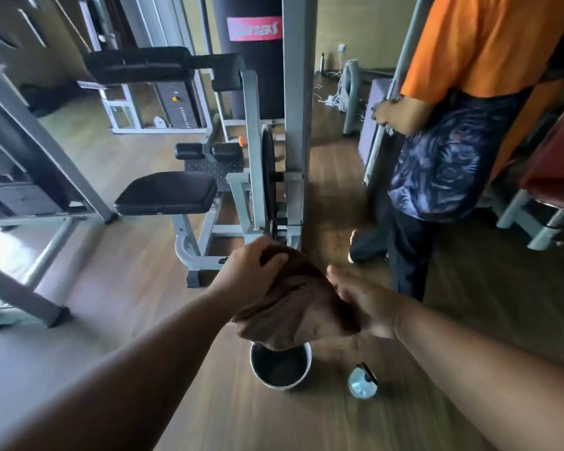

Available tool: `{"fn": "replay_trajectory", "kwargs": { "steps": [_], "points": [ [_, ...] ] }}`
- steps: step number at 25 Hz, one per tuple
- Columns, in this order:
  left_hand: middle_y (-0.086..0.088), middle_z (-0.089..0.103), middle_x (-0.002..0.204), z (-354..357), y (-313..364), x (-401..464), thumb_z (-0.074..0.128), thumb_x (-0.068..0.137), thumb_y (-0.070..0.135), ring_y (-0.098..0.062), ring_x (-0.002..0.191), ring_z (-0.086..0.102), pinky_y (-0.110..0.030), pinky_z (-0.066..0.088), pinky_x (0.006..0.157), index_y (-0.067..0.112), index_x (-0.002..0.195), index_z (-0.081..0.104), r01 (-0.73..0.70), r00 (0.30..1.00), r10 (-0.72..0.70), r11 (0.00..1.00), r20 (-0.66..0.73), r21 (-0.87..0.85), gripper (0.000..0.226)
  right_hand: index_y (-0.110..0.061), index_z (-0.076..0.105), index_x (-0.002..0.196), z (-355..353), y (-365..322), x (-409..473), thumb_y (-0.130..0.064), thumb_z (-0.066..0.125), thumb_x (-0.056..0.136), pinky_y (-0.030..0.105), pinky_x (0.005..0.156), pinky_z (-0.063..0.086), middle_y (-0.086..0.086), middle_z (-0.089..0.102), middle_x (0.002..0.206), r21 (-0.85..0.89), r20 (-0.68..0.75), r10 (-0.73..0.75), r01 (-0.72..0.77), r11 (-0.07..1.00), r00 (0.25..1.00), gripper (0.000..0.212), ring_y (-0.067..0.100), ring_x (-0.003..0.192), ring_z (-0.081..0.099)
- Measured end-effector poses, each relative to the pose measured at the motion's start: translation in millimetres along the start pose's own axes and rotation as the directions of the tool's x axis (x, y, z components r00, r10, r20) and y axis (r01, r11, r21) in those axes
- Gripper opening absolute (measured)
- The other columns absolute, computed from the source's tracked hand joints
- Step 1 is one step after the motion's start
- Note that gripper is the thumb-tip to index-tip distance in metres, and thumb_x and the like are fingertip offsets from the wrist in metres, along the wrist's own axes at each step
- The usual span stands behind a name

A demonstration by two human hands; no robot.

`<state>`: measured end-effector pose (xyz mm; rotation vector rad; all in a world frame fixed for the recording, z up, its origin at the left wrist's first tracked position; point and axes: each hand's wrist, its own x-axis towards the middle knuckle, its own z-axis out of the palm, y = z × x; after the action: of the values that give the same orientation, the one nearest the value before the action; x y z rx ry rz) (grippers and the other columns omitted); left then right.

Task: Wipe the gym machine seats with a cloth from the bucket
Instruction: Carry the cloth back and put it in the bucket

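Observation:
A brown cloth [302,307] hangs bunched above a small metal bucket [280,366] on the wooden floor. My left hand [251,275] grips the cloth's upper end with curled fingers. At the cloth's right side my right hand [365,304] holds it; motion blur hides how its fingers lie. The black padded seat [166,192] of a grey gym machine stands further ahead to the left, apart from both hands. A black padded roller bar [137,65] sits higher on the same machine.
A person in an orange shirt [469,92] stands close at the right. A spray bottle [362,382] lies on the floor by the bucket. A punching bag [251,53] hangs behind a grey post. A red bench [557,164] is at far right, more frames at left.

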<state>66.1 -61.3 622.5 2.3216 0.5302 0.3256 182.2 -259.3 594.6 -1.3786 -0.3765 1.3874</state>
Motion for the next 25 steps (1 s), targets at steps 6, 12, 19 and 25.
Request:
{"fn": "replay_trajectory", "kwargs": {
  "steps": [6, 12, 19, 25],
  "points": [
    [0.026, 0.055, 0.095, 13, 24, -10, 0.056, 0.099, 0.019, 0.004, 0.086, 0.053, -0.007, 0.037, 0.070, 0.041, 0.106, 0.052, 0.030, 0.996, -0.034, 0.998, -0.086, -0.047, 0.023, -0.021, 0.069, 0.105, -28, -6, 0, -0.013, 0.072, 0.084, 0.040, 0.090, 0.055, 0.009, 0.074, 0.103, -0.519, -0.165, -0.215, 0.101, 0.849, 0.963, 0.022, 0.022, 0.100, 0.070],
    [0.008, 0.045, 0.111, 23, 31, -13, 0.055, 0.093, 0.037, -0.007, 0.094, 0.050, -0.020, 0.048, 0.076, 0.024, 0.106, 0.067, -0.257, 0.959, 0.232, 0.954, 0.165, 0.152, 0.022, -0.050, 0.053, 0.113, -39, -23, -4, -0.024, 0.069, 0.086, 0.035, 0.085, 0.055, 0.010, 0.071, 0.101, -0.604, -0.089, -0.298, 0.186, 0.775, 0.950, 0.040, 0.020, 0.094, 0.068],
    [0.016, 0.050, 0.102, 30, 33, 4, 0.067, 0.086, 0.028, -0.001, 0.093, 0.052, -0.014, 0.041, 0.074, 0.034, 0.086, 0.066, -0.170, 0.974, 0.154, 0.981, 0.164, 0.091, 0.006, -0.047, 0.063, 0.109, -51, -34, -27, -0.029, 0.075, 0.088, 0.009, 0.076, 0.045, -0.024, 0.068, 0.100, -0.698, 0.024, -0.344, 0.262, 0.667, 0.939, 0.030, -0.011, 0.095, 0.062],
    [0.004, 0.064, 0.089, 12, 36, 13, 0.053, 0.067, 0.022, -0.008, 0.083, 0.060, -0.021, 0.047, 0.070, 0.020, 0.085, 0.071, -0.012, 0.996, 0.025, 0.990, 0.083, -0.143, 0.025, -0.040, 0.066, 0.084, -79, -43, -50, -0.051, 0.084, 0.068, 0.021, 0.068, 0.050, -0.023, 0.066, 0.083, -0.915, -0.001, -0.264, 0.106, 0.389, 0.964, 0.026, -0.005, 0.078, 0.062]
  ]
}}
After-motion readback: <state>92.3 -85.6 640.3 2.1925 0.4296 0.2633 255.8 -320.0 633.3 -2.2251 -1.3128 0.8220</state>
